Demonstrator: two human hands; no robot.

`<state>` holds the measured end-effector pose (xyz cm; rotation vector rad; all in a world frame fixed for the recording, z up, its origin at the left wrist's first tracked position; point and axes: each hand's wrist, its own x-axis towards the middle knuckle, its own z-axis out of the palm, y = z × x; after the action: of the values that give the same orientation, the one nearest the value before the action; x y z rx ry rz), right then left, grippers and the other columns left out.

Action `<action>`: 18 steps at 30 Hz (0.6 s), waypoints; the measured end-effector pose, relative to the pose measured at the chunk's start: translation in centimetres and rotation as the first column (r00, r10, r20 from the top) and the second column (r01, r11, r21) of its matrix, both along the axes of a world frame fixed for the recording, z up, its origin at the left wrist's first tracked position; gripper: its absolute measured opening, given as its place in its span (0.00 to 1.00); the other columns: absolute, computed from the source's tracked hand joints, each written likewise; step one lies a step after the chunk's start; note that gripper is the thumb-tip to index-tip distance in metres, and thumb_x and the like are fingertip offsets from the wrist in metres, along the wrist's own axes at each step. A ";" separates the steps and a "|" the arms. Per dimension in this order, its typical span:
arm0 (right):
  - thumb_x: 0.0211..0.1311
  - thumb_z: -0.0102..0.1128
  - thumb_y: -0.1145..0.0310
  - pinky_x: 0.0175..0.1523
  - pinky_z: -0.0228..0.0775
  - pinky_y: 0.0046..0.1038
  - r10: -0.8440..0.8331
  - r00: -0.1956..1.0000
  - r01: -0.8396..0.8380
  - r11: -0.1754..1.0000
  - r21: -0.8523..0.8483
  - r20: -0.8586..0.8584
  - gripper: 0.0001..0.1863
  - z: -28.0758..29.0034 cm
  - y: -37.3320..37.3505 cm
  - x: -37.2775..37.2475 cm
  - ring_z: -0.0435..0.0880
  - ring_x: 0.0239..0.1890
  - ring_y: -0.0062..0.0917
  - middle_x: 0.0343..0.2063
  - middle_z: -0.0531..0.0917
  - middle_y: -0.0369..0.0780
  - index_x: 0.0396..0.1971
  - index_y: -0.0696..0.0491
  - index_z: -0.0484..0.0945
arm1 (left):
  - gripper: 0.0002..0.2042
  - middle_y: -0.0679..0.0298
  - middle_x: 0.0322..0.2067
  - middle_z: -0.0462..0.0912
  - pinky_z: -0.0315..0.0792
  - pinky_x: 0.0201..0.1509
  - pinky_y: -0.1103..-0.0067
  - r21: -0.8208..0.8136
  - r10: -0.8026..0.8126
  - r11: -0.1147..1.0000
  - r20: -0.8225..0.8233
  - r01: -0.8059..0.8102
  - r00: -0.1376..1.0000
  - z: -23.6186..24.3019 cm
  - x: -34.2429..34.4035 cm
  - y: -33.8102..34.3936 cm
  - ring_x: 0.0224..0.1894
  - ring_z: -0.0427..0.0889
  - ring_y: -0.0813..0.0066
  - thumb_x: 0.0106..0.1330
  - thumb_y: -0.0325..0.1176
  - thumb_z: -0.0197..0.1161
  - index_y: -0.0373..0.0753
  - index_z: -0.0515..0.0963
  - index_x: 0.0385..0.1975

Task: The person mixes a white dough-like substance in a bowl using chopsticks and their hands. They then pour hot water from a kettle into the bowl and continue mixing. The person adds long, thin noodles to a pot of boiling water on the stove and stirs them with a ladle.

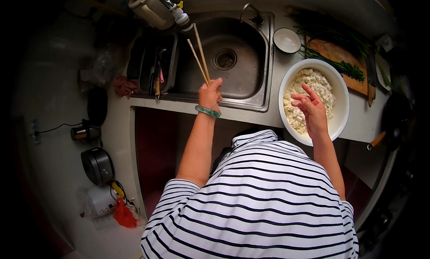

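Observation:
My left hand (209,94) grips a pair of wooden chopsticks (199,55) that point up over the steel sink (233,57). A green bangle sits on that wrist. My right hand (311,109) hovers over a large white bowl (342,102), fingers spread and dusted with flour, holding nothing. The bowl holds crumbly pale dough (313,86) and stands on the counter right of the sink.
A small white bowl (286,40) sits behind the big one. Green chives (340,48) lie on a wooden cutting board (333,53) at the back right. A dish rack (156,64) with utensils is left of the sink. A dark pan (394,120) sits far right.

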<state>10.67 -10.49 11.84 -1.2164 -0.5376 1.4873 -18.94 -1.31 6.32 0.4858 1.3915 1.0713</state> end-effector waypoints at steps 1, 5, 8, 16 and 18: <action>0.59 0.49 0.77 0.47 0.70 0.21 -0.002 1.000 0.002 1.000 0.004 0.007 0.28 -0.2 0.1 0.1 0.81 0.34 0.20 0.39 0.80 0.45 0.60 0.62 0.55 | 0.06 0.75 0.12 0.59 0.50 0.13 0.86 -0.041 -0.039 0.998 0.002 0.039 0.999 -0.2 -0.4 0.3 0.10 0.54 0.87 0.62 0.33 0.59 0.39 0.73 0.33; 0.59 0.50 0.77 0.47 0.70 0.21 -0.019 0.999 0.019 1.000 -0.007 0.044 0.28 -0.6 -0.1 0.3 0.81 0.34 0.20 0.38 0.80 0.45 0.60 0.62 0.56 | 0.08 0.76 0.12 0.56 0.49 0.13 0.86 -0.111 -0.009 0.994 0.116 0.022 0.993 -0.2 -1.2 -0.1 0.10 0.53 0.88 0.65 0.30 0.53 0.37 0.72 0.40; 0.60 0.49 0.76 0.47 0.70 0.21 -0.036 0.998 0.037 0.999 -0.028 0.056 0.27 -0.9 0.0 0.6 0.81 0.34 0.20 0.38 0.80 0.45 0.59 0.62 0.57 | 0.09 0.76 0.11 0.55 0.49 0.13 0.86 -0.070 -0.090 0.992 0.183 0.104 0.979 0.5 -1.7 -0.2 0.09 0.53 0.88 0.66 0.30 0.51 0.37 0.72 0.43; 0.63 0.48 0.74 0.45 0.70 0.20 -0.028 0.999 0.029 0.999 -0.026 0.045 0.19 -1.3 0.3 0.0 0.80 0.33 0.19 0.35 0.80 0.42 0.54 0.61 0.64 | 0.07 0.77 0.11 0.58 0.47 0.13 0.87 0.004 -0.208 0.978 0.018 0.208 0.978 3.1 0.6 -0.4 0.10 0.52 0.89 0.67 0.36 0.53 0.39 0.72 0.32; 0.64 0.50 0.70 0.41 0.69 0.17 -0.045 0.998 0.046 0.999 -0.007 0.042 0.14 -1.4 0.3 0.0 0.78 0.30 0.17 0.30 0.79 0.38 0.47 0.60 0.71 | 0.10 0.77 0.11 0.57 0.46 0.13 0.87 0.012 -0.322 0.947 0.005 0.322 0.947 3.8 1.9 -1.0 0.10 0.52 0.89 0.68 0.40 0.52 0.39 0.71 0.31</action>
<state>10.63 -10.23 10.47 -1.2605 -0.5289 1.4298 -17.04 -2.28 10.14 0.6910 1.2480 0.8132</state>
